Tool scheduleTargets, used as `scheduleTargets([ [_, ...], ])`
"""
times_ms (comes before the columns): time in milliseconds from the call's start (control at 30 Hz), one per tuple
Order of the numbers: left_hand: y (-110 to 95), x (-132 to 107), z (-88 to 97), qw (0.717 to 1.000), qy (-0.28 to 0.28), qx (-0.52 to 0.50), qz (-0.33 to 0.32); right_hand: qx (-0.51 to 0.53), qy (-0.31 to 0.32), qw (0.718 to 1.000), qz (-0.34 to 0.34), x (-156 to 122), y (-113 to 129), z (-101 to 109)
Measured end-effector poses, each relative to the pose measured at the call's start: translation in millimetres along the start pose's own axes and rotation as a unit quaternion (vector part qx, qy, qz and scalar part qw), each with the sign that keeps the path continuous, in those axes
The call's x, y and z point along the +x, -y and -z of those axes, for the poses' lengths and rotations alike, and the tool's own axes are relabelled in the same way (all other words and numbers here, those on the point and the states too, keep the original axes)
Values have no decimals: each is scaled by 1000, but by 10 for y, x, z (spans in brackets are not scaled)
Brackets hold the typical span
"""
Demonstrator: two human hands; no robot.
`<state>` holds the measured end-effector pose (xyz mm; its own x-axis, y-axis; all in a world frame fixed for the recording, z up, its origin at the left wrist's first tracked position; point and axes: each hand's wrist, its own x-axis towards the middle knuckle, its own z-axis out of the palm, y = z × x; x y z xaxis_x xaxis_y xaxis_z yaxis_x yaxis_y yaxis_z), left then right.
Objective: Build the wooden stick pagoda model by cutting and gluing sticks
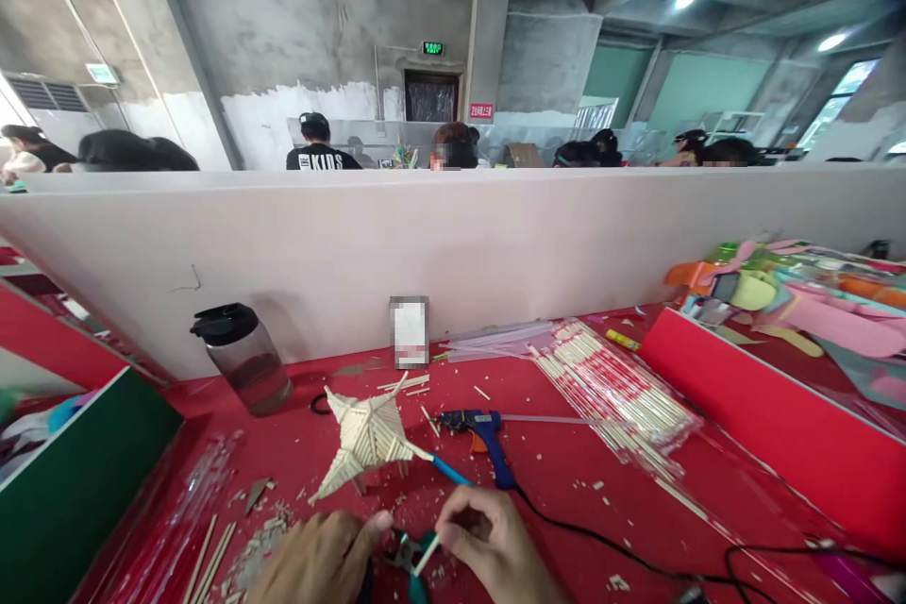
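At the bottom edge, my left hand (322,559) is closed around small cutting pliers (406,551) with teal on the handles; its palm and most fingers are out of sight. Between thumb and fingertips, my right hand (492,538) pinches a short pale wooden stick (427,555) beside the plier jaws. I cannot tell whether the jaws touch the stick. Just beyond both hands stands a star-shaped piece made of pale sticks (369,434). A blue rod (450,469) lies between it and my right hand.
A blue glue gun (488,439) with a black cord lies behind my right hand. Bagged sticks (609,387) lie at right, near a red divider (771,406). A dark-lidded bottle (244,363) stands at left. Scraps litter the red table, backed by a white partition (340,255).
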<state>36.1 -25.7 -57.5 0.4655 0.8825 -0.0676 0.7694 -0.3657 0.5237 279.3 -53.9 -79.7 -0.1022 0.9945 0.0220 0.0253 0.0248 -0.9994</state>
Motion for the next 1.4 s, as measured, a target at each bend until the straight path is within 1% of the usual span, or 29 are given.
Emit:
scheduleTargets([
  [33, -57, -19, 3, 999, -10, -6, -36, -7, -4, 1000, 13, -9, 21, -34],
  [67, -144, -32, 3, 998, -5, -19, -57, -9, -11, 1000, 26, -17, 37, -68],
  [100, -253, -38, 2, 997, 16, -35, -61, -8, -12, 999, 40, -23, 51, -100],
  [133, -373, -39, 4, 996, 41, -56, -48, -2, -10, 999, 52, -28, 65, -127],
  [167, -490, -38, 12, 995, 55, -78, -39, 5, -6, 998, 63, -32, 80, -148],
  [233, -669, -39, 51, 993, 44, -106, -30, 6, 6, 997, 80, -44, 121, -168],
  [300, -732, -53, 113, 989, 41, -141, -16, -24, 7, 996, 89, -72, 177, -161],
  [367, -685, -77, 170, 982, 44, -186, 2, -104, 1, 990, 92, -124, 237, -137],
  [400, -632, -86, 186, 977, 47, -208, 9, -165, 3, 982, 87, -157, 262, -126],
  [467, -502, -90, 179, 968, 46, -245, 17, -301, 25, 950, 73, -228, 290, -119],
  [500, -435, -82, 158, 965, 44, -257, 22, -355, 47, 932, 51, -258, 292, -128],
  [567, -323, -52, 96, 959, 34, -279, 26, -430, 82, 899, 12, -297, 271, -169],
  [633, -258, -19, 35, 953, 37, -300, 32, -473, 101, 876, -4, -306, 232, -225],
  [700, -241, 4, 5, 949, 45, -309, 40, -497, 104, 861, -6, -299, 191, -271],
  [800, -273, 15, 20, 950, 46, -307, 42, -521, 98, 848, -6, -296, 158, -296],
  [867, -303, 13, 53, 952, 44, -300, 36, -530, 85, 844, 7, -300, 155, -282],
  [933, -324, 11, 86, 955, 47, -293, 32, -527, 67, 847, 20, -298, 162, -241],
  [1000, -333, 7, 110, 954, 46, -294, 30, -502, 55, 863, 21, -285, 179, -170],
  [1067, -332, 3, 122, 952, 41, -302, 28, -448, 56, 892, 10, -264, 207, -82],
  [1133, -332, 2, 119, 949, 33, -313, 28, -370, 66, 926, -13, -245, 240, -5],
  [1200, -340, 4, 108, 943, 30, -329, 30, -289, 71, 954, -36, -236, 267, 31],
  [1267, -356, 7, 94, 938, 30, -345, 33, -225, 76, 971, -41, -240, 275, 12],
  [1400, -384, 9, 75, 934, 26, -355, 26, -153, 91, 983, -33, -266, 247, -116],
])
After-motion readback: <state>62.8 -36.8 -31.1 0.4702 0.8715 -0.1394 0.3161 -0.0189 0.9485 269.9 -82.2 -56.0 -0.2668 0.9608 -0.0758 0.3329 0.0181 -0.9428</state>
